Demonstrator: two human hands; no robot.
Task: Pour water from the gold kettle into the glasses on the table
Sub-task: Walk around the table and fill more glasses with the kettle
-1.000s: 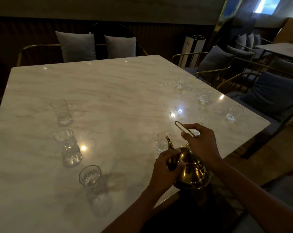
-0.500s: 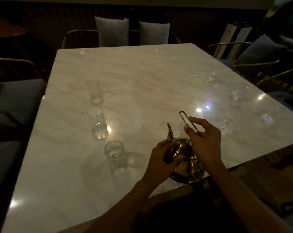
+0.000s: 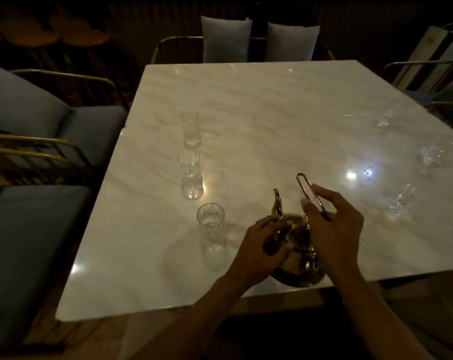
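Note:
The gold kettle (image 3: 299, 266) is near the front edge of the marble table (image 3: 259, 105), spout pointing away from me. My right hand (image 3: 332, 229) grips its thin loop handle. My left hand (image 3: 261, 245) rests on the kettle's lid and left side. Three clear glasses stand in a line to the left: the nearest glass (image 3: 210, 224), a middle glass (image 3: 190, 175) and a far glass (image 3: 191, 129). More glasses sit on the right side, one near (image 3: 399, 201), one further back (image 3: 429, 155) and one at the far right (image 3: 382, 122).
Blue cushioned chairs with gold frames (image 3: 38, 120) line the table's left side. Two grey pillows (image 3: 226, 38) sit on seats behind the far edge. Another chair (image 3: 438, 81) stands at the right corner. The room is dim with bright light spots on the marble.
My view has swung left, bringing the three left glasses toward the centre. The kettle and both hands have moved left, close beside the nearest glass; both hands keep their hold.

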